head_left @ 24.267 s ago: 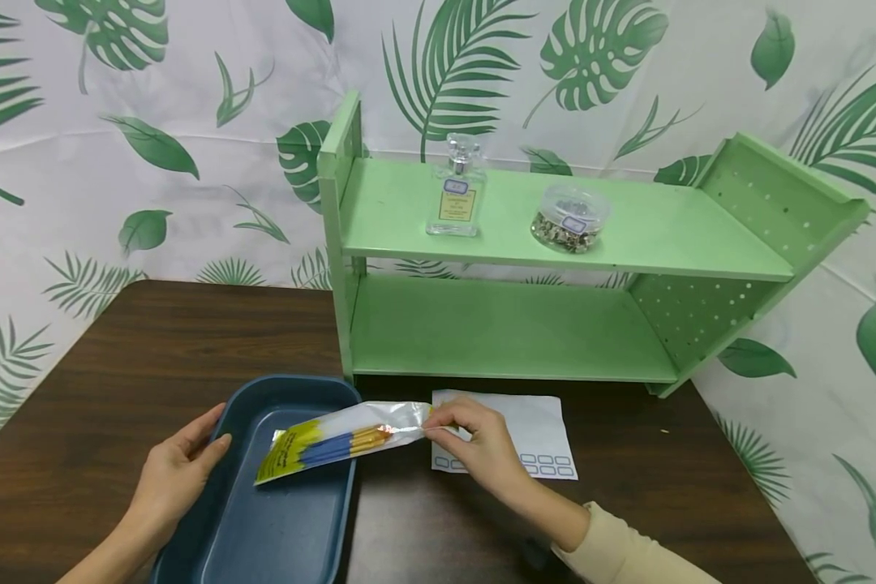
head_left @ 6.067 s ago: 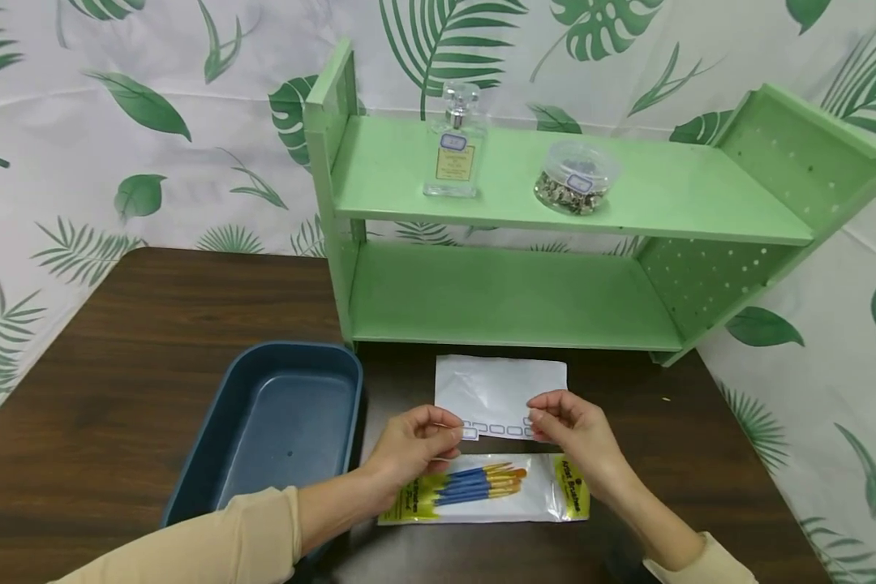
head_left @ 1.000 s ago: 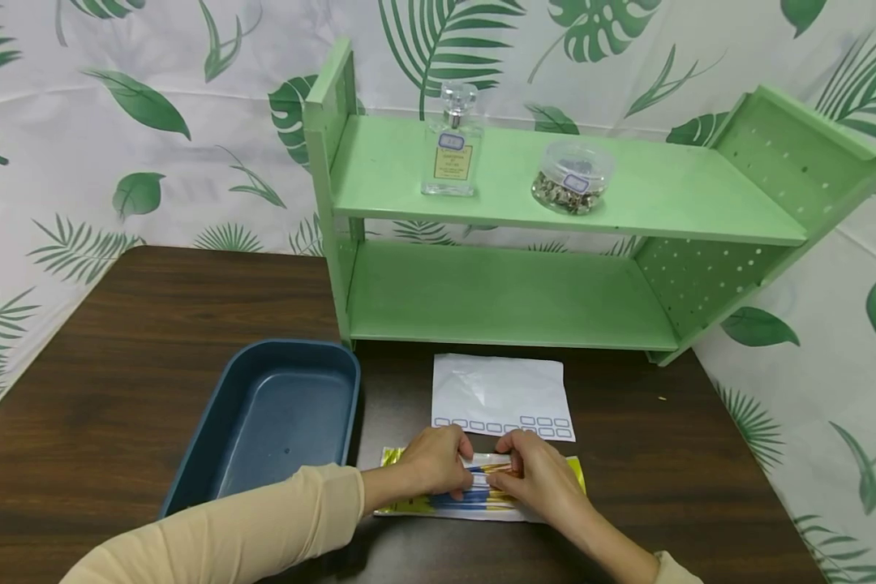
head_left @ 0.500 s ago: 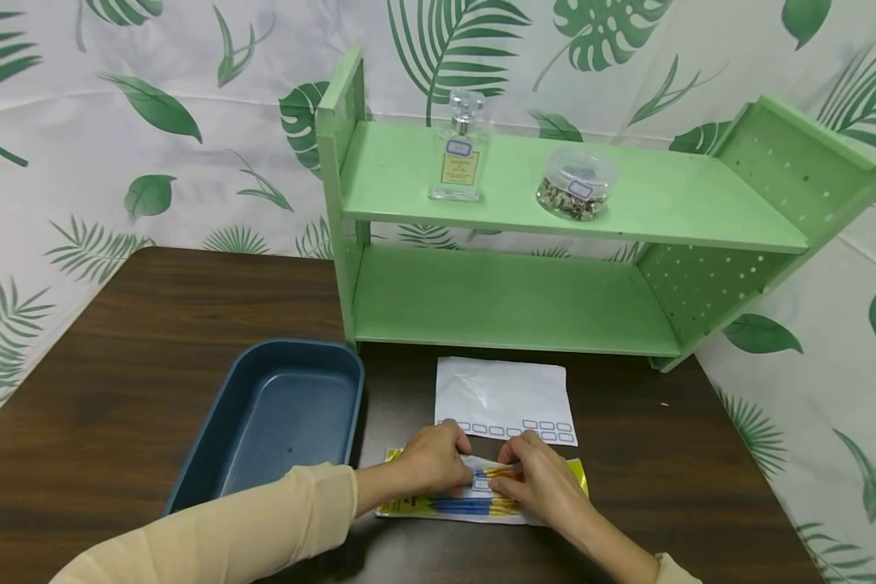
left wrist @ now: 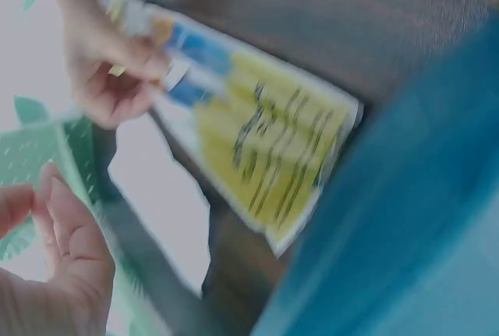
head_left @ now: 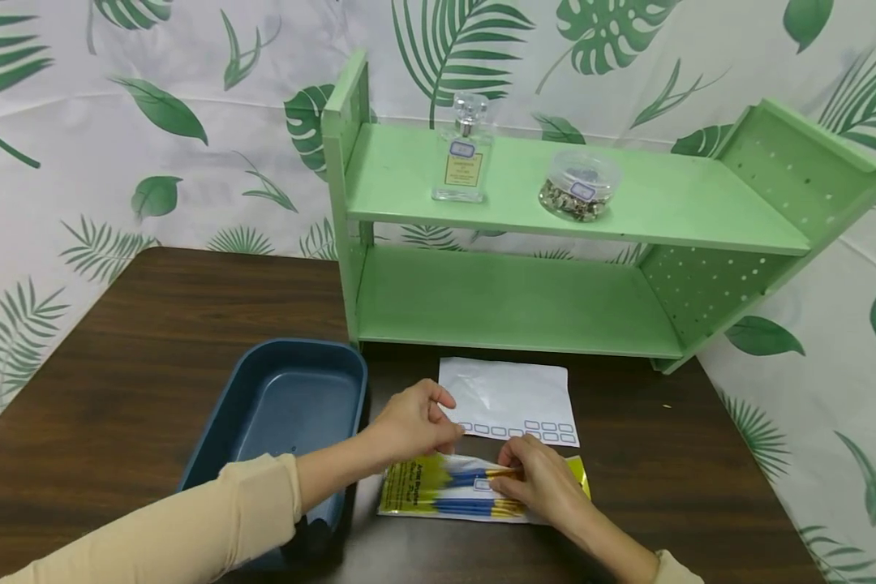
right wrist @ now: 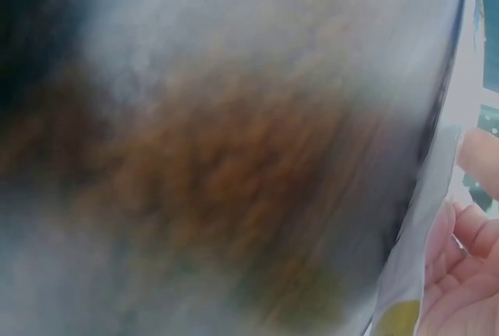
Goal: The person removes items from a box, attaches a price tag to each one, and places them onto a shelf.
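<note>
A flat packet of artist brushes (head_left: 412,487), yellow and white with blue-handled brushes, lies on the dark wooden table. My right hand (head_left: 547,483) pinches its upper edge between thumb and fingers. Beside that thumb, a small blue-bordered label (head_left: 483,484) sits on the packet's face. My left hand (head_left: 412,426) is raised just above the packet's upper left, fingers loosely bent and holding nothing; the left wrist view shows the left fingers (left wrist: 70,219) apart from the packet. In front of the shelf lies a white label sheet (head_left: 504,393). The packet (right wrist: 234,172) fills the right wrist view, blurred.
A deep blue tray (head_left: 292,401) stands to the left, partly under my left sleeve. Behind the sheet is a green two-tier shelf (head_left: 511,300) with a slanted right side. It carries a labelled perfume bottle (head_left: 461,170) and a labelled clear round jar (head_left: 579,186).
My left hand has let go of the packet and label and moved up and left. The right hand has stayed on the packet. Earlier, the packet was above the tray.
</note>
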